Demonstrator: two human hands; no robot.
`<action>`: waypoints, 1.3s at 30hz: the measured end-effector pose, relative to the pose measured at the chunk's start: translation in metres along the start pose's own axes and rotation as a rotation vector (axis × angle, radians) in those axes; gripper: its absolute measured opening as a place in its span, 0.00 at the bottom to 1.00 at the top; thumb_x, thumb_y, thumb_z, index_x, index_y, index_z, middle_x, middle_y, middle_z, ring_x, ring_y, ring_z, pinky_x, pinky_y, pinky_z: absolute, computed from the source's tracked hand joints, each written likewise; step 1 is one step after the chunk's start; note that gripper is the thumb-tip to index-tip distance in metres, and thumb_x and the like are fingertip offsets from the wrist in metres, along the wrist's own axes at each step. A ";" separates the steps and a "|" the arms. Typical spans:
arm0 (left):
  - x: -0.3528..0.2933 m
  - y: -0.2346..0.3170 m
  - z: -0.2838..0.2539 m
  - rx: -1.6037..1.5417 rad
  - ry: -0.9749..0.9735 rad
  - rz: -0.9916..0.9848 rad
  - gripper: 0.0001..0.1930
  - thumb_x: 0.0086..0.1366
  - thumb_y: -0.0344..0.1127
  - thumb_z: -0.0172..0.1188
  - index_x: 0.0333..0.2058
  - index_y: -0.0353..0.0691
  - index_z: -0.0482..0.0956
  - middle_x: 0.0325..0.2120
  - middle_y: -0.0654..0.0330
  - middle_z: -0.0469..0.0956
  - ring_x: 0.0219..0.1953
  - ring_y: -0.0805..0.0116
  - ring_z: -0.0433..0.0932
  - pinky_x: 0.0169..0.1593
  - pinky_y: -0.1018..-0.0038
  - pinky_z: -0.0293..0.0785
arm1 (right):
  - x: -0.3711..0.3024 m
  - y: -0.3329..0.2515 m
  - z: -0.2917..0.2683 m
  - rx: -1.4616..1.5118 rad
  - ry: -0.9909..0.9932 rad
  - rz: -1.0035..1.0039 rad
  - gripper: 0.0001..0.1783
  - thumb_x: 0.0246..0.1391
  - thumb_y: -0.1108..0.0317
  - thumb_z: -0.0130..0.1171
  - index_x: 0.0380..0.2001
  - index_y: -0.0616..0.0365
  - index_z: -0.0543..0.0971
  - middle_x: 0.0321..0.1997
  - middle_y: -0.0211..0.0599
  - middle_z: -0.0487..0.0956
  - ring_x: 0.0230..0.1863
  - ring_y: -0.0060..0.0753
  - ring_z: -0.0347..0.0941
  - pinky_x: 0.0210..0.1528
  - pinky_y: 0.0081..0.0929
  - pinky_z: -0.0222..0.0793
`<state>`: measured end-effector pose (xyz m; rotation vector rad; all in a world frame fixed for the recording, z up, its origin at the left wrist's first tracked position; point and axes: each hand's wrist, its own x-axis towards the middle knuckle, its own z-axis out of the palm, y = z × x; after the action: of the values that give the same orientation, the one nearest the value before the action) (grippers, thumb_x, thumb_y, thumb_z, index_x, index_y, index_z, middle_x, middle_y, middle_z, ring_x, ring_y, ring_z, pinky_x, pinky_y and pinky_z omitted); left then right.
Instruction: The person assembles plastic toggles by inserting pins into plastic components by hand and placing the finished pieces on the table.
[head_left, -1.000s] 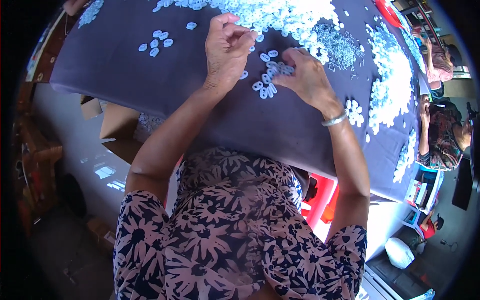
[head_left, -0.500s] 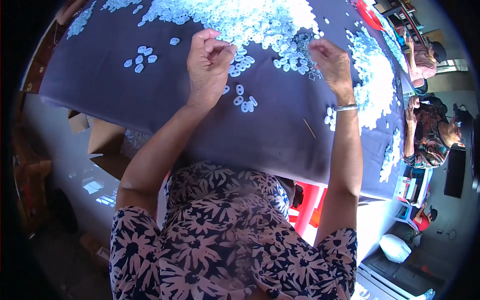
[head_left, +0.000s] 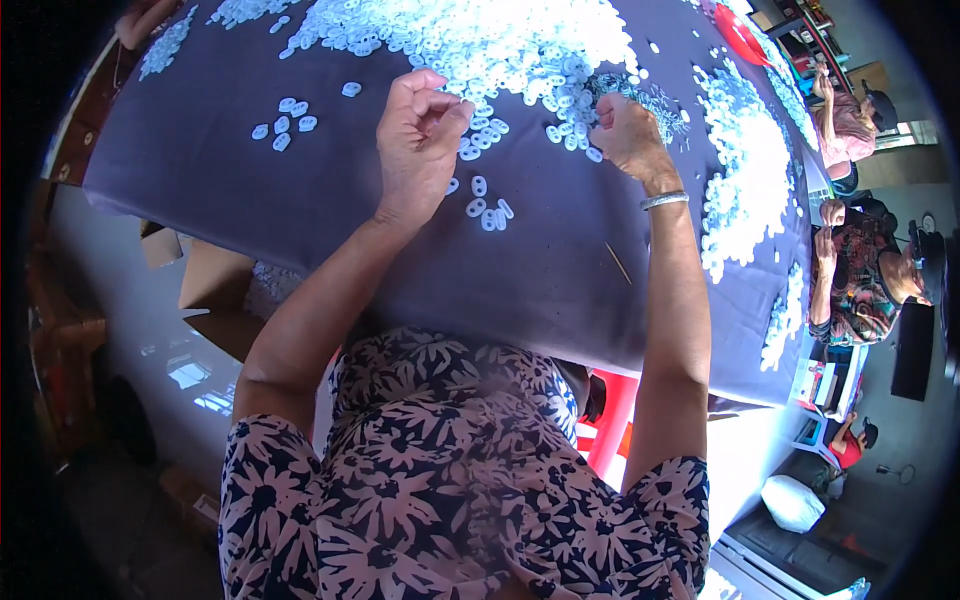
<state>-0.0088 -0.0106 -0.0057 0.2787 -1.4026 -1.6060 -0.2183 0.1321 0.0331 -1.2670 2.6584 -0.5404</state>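
Observation:
My left hand (head_left: 418,150) is raised over the table with thumb and curled fingers pinched together; whatever is between the fingertips is too small to make out. To its right, my right hand (head_left: 634,142), with a silver bangle at the wrist, has its fingers curled closed, hiding anything in them. Beside and behind it lies a pile of small grey metal pieces (head_left: 668,108). Beyond both hands spreads a large heap of small white oval plastic pieces (head_left: 500,50) with holes. Several more white pieces (head_left: 488,217) lie loose nearer me.
A dark cloth covers the table (head_left: 330,200). A thin wooden stick (head_left: 620,264) lies right of centre. Several white pieces (head_left: 284,124) sit at the left, and another bright heap (head_left: 745,165) at the right. A red container (head_left: 740,35) stands far right. Other people sit along the right side.
My right hand has moved left, off the metal pieces toward my left hand, and its fingers have curled in. My left hand has barely moved.

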 end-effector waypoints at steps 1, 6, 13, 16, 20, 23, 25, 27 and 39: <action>0.000 0.000 0.000 0.027 -0.007 -0.006 0.16 0.58 0.23 0.61 0.43 0.37 0.66 0.28 0.64 0.75 0.27 0.84 0.67 0.31 0.86 0.65 | -0.001 0.004 0.003 0.015 0.020 0.008 0.18 0.40 0.71 0.61 0.39 0.64 0.76 0.34 0.43 0.79 0.34 0.35 0.77 0.37 0.27 0.73; 0.001 0.001 -0.001 0.056 0.008 0.005 0.16 0.58 0.23 0.61 0.43 0.37 0.66 0.28 0.64 0.75 0.27 0.85 0.67 0.30 0.87 0.64 | -0.013 0.003 -0.005 0.541 -0.023 0.072 0.21 0.42 0.68 0.64 0.42 0.64 0.76 0.34 0.39 0.78 0.33 0.25 0.75 0.29 0.20 0.74; 0.000 0.001 0.002 0.050 0.001 -0.023 0.17 0.58 0.22 0.60 0.44 0.37 0.66 0.28 0.64 0.75 0.27 0.84 0.69 0.30 0.86 0.65 | -0.012 0.002 0.007 0.125 0.034 -0.073 0.25 0.40 0.67 0.66 0.44 0.64 0.74 0.39 0.40 0.78 0.36 0.28 0.74 0.35 0.24 0.75; 0.000 0.002 0.000 0.067 0.020 -0.028 0.17 0.58 0.22 0.60 0.44 0.37 0.66 0.28 0.63 0.76 0.27 0.84 0.69 0.31 0.86 0.66 | -0.016 -0.025 0.011 0.155 -0.036 -0.108 0.26 0.39 0.69 0.67 0.45 0.65 0.73 0.40 0.41 0.78 0.35 0.28 0.75 0.36 0.23 0.75; -0.001 0.002 0.004 0.040 0.013 -0.014 0.17 0.57 0.22 0.60 0.44 0.37 0.66 0.28 0.64 0.76 0.27 0.83 0.70 0.31 0.85 0.66 | -0.008 -0.055 0.024 0.228 -0.063 -0.151 0.23 0.42 0.75 0.65 0.45 0.65 0.73 0.39 0.40 0.77 0.32 0.26 0.75 0.28 0.20 0.75; 0.000 -0.001 0.000 0.068 0.005 0.002 0.17 0.57 0.22 0.60 0.44 0.37 0.66 0.28 0.63 0.76 0.27 0.83 0.70 0.31 0.85 0.66 | 0.006 -0.082 0.031 0.401 -0.307 -0.145 0.21 0.43 0.75 0.65 0.44 0.65 0.74 0.34 0.38 0.78 0.27 0.23 0.74 0.28 0.20 0.72; 0.002 -0.003 -0.003 0.066 0.025 0.014 0.17 0.57 0.22 0.60 0.43 0.38 0.66 0.28 0.63 0.75 0.27 0.83 0.70 0.31 0.85 0.67 | 0.011 -0.091 0.035 0.544 -0.296 -0.191 0.21 0.43 0.75 0.65 0.43 0.64 0.74 0.33 0.36 0.78 0.27 0.23 0.74 0.29 0.20 0.73; 0.003 -0.004 -0.006 0.064 0.052 0.022 0.17 0.57 0.22 0.60 0.43 0.38 0.66 0.28 0.63 0.75 0.27 0.82 0.70 0.31 0.85 0.67 | 0.020 -0.094 0.029 0.586 -0.220 -0.221 0.19 0.44 0.73 0.65 0.42 0.62 0.75 0.31 0.32 0.77 0.26 0.21 0.73 0.29 0.19 0.73; 0.007 -0.001 -0.003 0.026 0.075 0.005 0.16 0.57 0.21 0.59 0.42 0.37 0.66 0.28 0.63 0.75 0.28 0.81 0.72 0.32 0.85 0.69 | 0.062 -0.017 0.017 0.159 0.090 -0.226 0.20 0.46 0.57 0.64 0.44 0.48 0.78 0.37 0.33 0.79 0.34 0.26 0.74 0.36 0.24 0.73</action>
<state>-0.0106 -0.0179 -0.0048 0.3475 -1.3662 -1.5588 -0.2400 0.0702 0.0250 -1.5364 2.4957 -0.8400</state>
